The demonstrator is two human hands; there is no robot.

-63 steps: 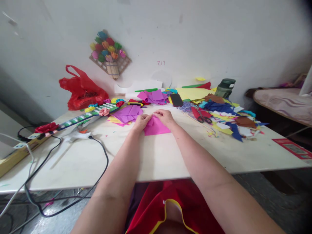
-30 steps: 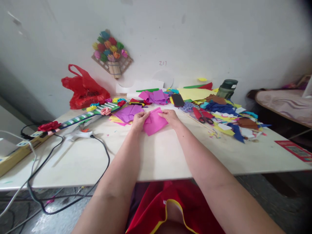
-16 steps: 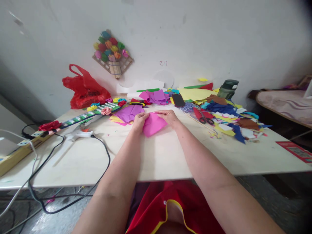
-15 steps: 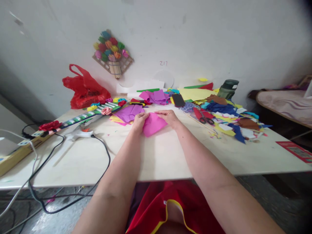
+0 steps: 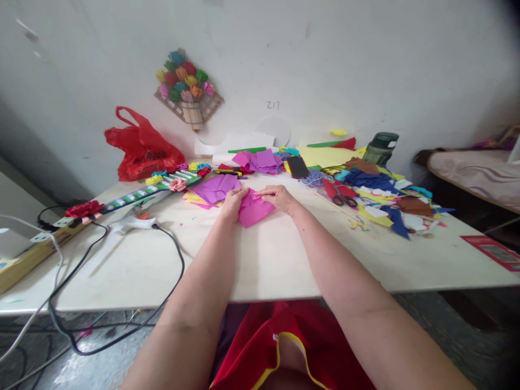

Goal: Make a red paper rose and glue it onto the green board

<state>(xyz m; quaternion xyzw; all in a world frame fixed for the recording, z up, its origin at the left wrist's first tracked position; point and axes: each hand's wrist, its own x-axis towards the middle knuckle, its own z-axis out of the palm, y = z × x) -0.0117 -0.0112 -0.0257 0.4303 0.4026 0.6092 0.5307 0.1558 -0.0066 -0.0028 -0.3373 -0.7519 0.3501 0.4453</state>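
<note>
Between my two hands is a bright pink sheet of paper (image 5: 255,212), partly folded along its far edge. My left hand (image 5: 234,203) pinches its left side, fingers closed on it. On the far right part, my right hand (image 5: 278,197) grips the paper between thumb and fingers. Just left of my left hand lies a pile of purple paper (image 5: 213,188), with yellow and pink sheets showing underneath. Behind the hands sits another stack of purple and pink pieces (image 5: 262,161), and a dark phone (image 5: 298,167) rests beside it.
Red-handled scissors (image 5: 339,194) lie right of my hands, near a heap of coloured scraps (image 5: 390,197). A green bottle (image 5: 381,148) stands behind. At left are a red plastic bag (image 5: 142,149), a white glue gun (image 5: 125,223) with a black cable, and a power strip (image 5: 40,249).
My right hand has shifted slightly left and toward me, bringing the paper's far right edge over into a fold. My left hand stays in place.
</note>
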